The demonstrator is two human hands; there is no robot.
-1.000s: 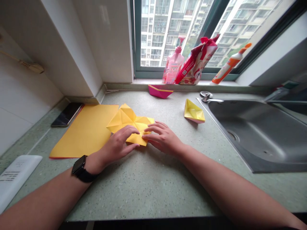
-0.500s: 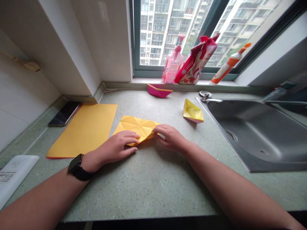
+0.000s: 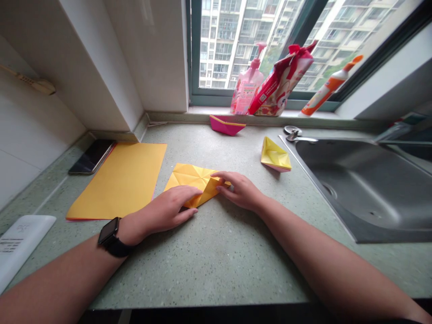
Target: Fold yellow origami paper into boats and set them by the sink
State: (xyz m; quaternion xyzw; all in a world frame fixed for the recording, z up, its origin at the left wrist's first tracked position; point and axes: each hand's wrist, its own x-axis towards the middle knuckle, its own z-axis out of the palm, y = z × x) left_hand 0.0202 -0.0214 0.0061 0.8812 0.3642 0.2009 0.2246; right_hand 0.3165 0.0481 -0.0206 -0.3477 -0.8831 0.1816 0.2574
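A creased sheet of yellow origami paper lies on the counter between my hands, its near right corner folded up and inward. My left hand rests over the paper's near left edge with the fingers stretched out and the thumb on the counter side. My right hand pinches the folded flap at the paper's right end between thumb and fingers. Behind the paper stands a pink folded paper boat, near the window ledge. A yellow paper boat sits to the right, beside the sink.
A stack of yellow paper lies at the left, with a phone by its far corner. A white device is at the near left. The steel sink takes up the right. A pump bottle, a red bag and an orange-white bottle stand on the sill.
The paper's near right corner has been turned further up and inward by my right hand. My left hand's fingers have shifted slightly right over the paper. The view has moved a little.
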